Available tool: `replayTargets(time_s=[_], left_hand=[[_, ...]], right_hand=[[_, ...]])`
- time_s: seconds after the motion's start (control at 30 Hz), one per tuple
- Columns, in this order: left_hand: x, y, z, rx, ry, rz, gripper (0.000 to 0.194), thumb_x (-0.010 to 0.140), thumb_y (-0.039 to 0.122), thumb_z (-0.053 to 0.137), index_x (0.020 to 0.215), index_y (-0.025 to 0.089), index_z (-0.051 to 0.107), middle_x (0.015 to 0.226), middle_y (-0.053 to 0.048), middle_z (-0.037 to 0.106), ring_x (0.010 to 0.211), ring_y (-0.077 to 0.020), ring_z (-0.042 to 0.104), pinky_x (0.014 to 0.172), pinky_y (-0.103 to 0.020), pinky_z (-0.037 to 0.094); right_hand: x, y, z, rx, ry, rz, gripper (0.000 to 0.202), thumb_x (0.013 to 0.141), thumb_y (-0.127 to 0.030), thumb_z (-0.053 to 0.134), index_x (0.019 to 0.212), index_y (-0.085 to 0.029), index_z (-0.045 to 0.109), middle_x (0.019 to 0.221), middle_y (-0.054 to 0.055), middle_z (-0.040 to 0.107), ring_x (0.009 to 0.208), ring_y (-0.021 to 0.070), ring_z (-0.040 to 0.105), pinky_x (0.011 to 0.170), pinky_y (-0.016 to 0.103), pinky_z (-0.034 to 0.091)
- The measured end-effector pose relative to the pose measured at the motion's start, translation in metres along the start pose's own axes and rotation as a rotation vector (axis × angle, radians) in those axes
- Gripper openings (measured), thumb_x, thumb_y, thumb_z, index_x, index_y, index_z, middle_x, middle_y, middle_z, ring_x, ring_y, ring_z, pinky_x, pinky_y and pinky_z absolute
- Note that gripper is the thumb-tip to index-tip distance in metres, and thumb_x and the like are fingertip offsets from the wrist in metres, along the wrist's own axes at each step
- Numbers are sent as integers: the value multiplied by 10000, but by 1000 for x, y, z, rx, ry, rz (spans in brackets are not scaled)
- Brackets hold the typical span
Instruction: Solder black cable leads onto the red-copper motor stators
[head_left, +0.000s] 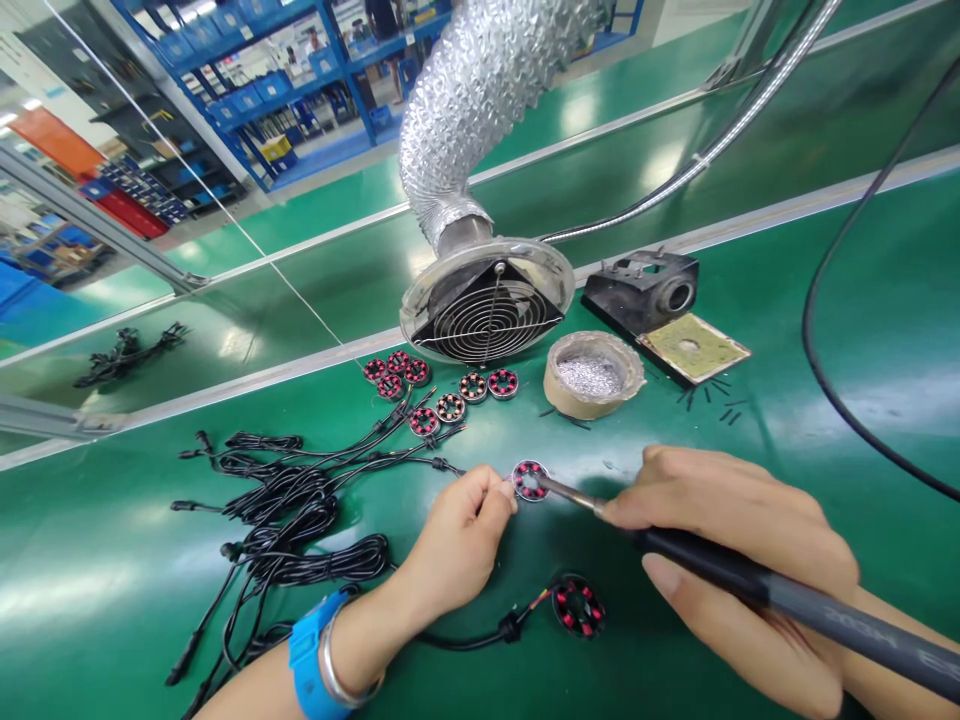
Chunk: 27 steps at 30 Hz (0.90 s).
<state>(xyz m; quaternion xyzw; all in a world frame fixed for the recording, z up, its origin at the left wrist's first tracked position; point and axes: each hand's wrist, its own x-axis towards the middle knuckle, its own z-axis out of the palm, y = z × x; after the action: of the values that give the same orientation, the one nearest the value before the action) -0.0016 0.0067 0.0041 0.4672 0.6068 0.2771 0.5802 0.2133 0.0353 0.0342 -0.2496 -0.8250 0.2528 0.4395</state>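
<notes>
Centre frame: left hand (457,535) pinches small coil ring (530,481) by rim; light, rigid, delicate windings. Right hand (731,560) grips soldering iron (787,600), tip touching ring.

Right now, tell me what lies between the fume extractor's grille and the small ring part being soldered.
In the head view, several small wound ring parts lie on the green mat between the extractor grille and the held ring part.

Left hand (457,545) low, palm down, thumb and forefinger pinched together at the tips (wrist banded). Right hand (739,560) opposite, fingers curled in a pen-style grip, forearm exiting lower right.
</notes>
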Motion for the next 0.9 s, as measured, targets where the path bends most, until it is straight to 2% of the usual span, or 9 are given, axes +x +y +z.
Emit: replayTargets(time_s=[0.17,0.23,0.3,0.43,0.57,0.7,0.8,0.9], left_hand=[[-1,1,1,-4,5,0,404,855,592,480,719,212,459,503,109,277,420,-77,208,427,-215,197],[-1,1,1,-13,5,-4,403,851,590,484,718,211,460,503,109,274,423,-77,205,420,-211,189],[-1,2,1,-32,7,-8,401,846,586,490,716,208,465,500,108,273,424,-75,203,411,-204,179],[0,4,2,-106,-15,-19,410,822,591,521,723,195,490,486,106,311,409,-62,200,384,-189,161],[-2,7,-1,-156,-34,-60,433,803,609,536,767,177,519,516,74,453,357,-43,240,338,-173,171],[-5,12,-8,-172,-37,-97,433,758,609,577,799,185,504,590,30,582,336,-65,401,322,-175,297],[-7,14,-12,-83,-34,-122,411,733,578,612,757,182,507,514,39,562,340,-78,432,350,-179,341],[-7,12,-13,20,-7,-135,357,765,530,597,748,177,549,409,82,443,323,-74,347,347,-176,255]], right_hand=[[2,2,-12,-463,119,13,195,856,-146,522,1025,-228,573,694,18,599,556,169,588,516,289,448],[3,6,-13,-616,59,20,166,899,-186,493,1040,-208,579,681,20,631,512,168,599,470,284,434],[4,9,-12,-662,2,34,206,944,-212,469,1110,-184,588,720,29,686,494,166,618,455,283,439],[5,13,-4,-484,16,7,258,1007,-209,468,1248,-189,558,751,3,720,484,119,618,494,231,468],[6,19,18,-235,-5,-47,137,989,-177,490,1087,-205,582,801,21,707,618,143,637,573,236,498],[7,29,41,-147,-102,-37,134,885,-143,539,1013,-170,569,990,111,684,844,213,594,720,320,539],[7,32,46,-155,-186,-3,181,858,-89,482,996,-167,570,954,111,659,845,217,552,712,328,525],[5,30,42,-161,-190,14,191,836,-90,467,979,-172,563,822,71,600,775,210,506,637,297,480]])
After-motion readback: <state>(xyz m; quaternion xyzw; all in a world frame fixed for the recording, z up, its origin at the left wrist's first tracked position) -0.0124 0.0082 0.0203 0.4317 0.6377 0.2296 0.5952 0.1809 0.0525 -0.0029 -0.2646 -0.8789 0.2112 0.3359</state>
